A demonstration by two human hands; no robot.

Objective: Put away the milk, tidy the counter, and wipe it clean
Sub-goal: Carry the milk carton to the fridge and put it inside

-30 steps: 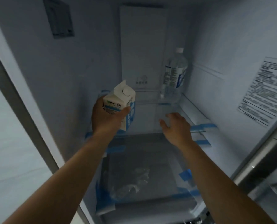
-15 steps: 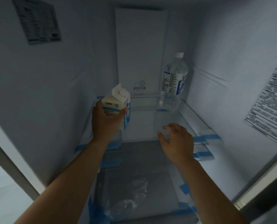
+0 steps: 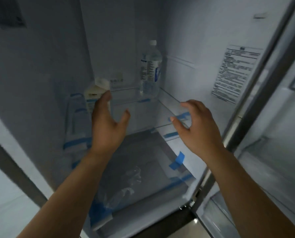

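The white milk carton with a blue label stands upright on the left side of the glass shelf inside the open fridge. My left hand is just in front of the carton, fingers spread and off it, with the fingertips overlapping the carton's right edge in view. My right hand hovers open over the right part of the shelf, holding nothing.
A large clear water bottle stands at the shelf's back right. Below the shelf lies a drawer cover taped with blue tape, with a crumpled clear plastic bag under it. The fridge door is open at right.
My left hand has set the milk carton down on the shelf, let go and drawn back. The right hand has shifted right and opened wider.
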